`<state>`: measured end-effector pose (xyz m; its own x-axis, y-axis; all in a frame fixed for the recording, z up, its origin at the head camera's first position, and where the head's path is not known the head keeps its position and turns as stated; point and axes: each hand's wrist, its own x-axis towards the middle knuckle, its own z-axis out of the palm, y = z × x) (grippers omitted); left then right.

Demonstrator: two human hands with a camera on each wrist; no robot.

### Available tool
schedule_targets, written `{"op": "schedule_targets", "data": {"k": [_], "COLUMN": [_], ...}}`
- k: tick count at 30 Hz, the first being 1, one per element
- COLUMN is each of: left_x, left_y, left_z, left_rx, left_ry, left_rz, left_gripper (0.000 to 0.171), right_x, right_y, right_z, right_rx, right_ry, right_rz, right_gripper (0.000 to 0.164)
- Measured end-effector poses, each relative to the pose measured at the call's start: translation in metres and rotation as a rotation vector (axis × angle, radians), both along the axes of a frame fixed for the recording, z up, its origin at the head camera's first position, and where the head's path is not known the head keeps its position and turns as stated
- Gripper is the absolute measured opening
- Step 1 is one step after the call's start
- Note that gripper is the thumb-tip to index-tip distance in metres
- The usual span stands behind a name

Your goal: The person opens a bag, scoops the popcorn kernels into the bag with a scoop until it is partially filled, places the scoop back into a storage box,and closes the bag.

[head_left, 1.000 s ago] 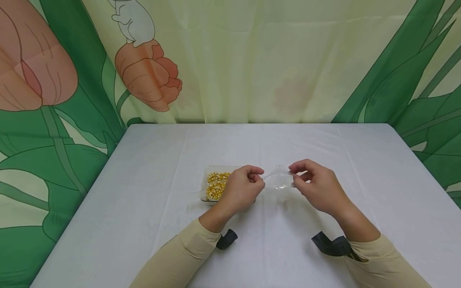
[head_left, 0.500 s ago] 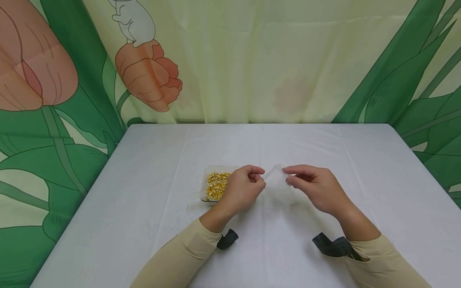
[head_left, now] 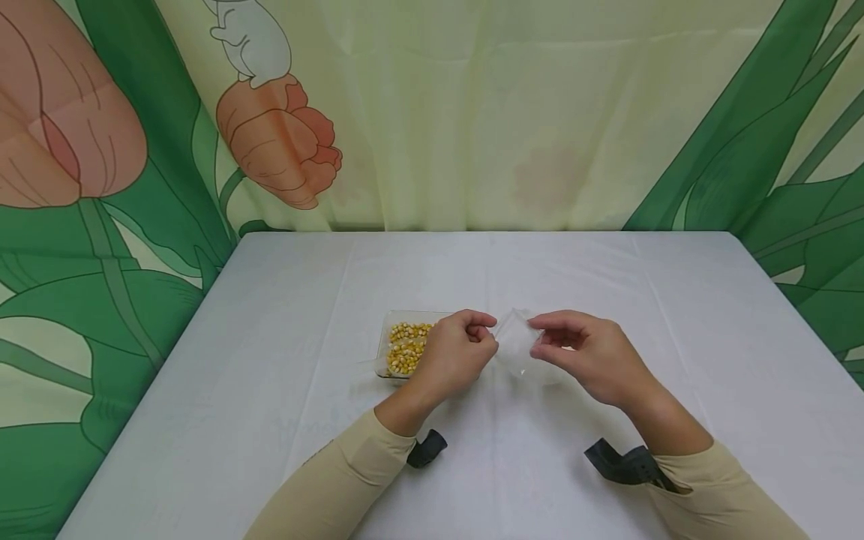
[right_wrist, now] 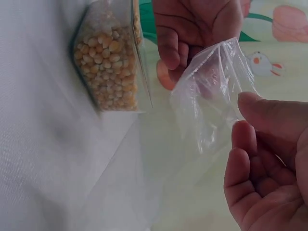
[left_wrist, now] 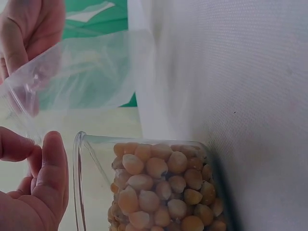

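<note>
A clear plastic bag [head_left: 517, 351] hangs between the two hands above the table. My left hand [head_left: 454, 355] pinches one edge of the bag's top between thumb and finger. On the opposite side my right hand [head_left: 594, 352] holds the film at its fingertips, thumb and forefinger a little apart. In the right wrist view the bag [right_wrist: 204, 103] looks creased, with nothing visible inside. Behind my left hand stands a clear rectangular container [head_left: 382, 341] of yellow corn kernels [head_left: 405, 352]; the hand hides its right part. The kernels [left_wrist: 163, 187] fill much of the left wrist view.
A white cloth covers the table [head_left: 283, 337], which ends at a far edge before a patterned curtain [head_left: 540, 112]. Black wrist mounts [head_left: 427, 448] sit at both sleeves, low over the cloth.
My right hand's fingers have shifted slightly left along the bag's edge and regripped. The film has gone from bunched to hanging more spread. My left hand has barely moved.
</note>
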<state>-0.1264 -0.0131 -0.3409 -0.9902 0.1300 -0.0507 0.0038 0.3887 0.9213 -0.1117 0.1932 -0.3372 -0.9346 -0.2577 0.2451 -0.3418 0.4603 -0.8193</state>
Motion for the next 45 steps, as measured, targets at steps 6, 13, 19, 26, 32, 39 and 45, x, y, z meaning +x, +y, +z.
{"op": "schedule_targets", "data": {"k": [6, 13, 19, 26, 32, 39, 45], "left_x": [-0.001, -0.002, 0.0, 0.002, 0.003, 0.005, 0.012], "left_y": [-0.002, -0.006, -0.011, -0.016, -0.019, -0.025, -0.038], "left_z": [-0.001, -0.002, -0.001, -0.002, -0.003, -0.002, 0.0], "left_rx": [-0.004, -0.01, 0.001, -0.002, -0.025, -0.029, -0.028], "left_ry": [-0.016, -0.034, -0.049, -0.046, -0.049, -0.01, 0.023], "left_rz": [-0.006, -0.009, -0.021, -0.016, -0.017, -0.022, -0.082], "left_gripper": [0.021, 0.021, 0.025, 0.029, 0.032, 0.032, 0.036], "right_x": [0.0, 0.0, -0.001, -0.003, -0.004, -0.004, -0.004], "right_y": [-0.002, -0.001, -0.004, -0.009, -0.014, -0.016, -0.017], "right_z": [0.002, 0.003, 0.001, -0.003, -0.005, -0.006, -0.008], "right_rx": [0.103, 0.121, 0.165, 0.166, 0.145, 0.144, 0.117], "right_ry": [0.083, 0.073, 0.144, 0.189, 0.087, 0.011, -0.012], "right_rz": [-0.07, -0.082, -0.069, -0.055, -0.067, -0.106, -0.101], "right_gripper": [0.028, 0.029, 0.031, 0.03, 0.026, 0.026, 0.029]}}
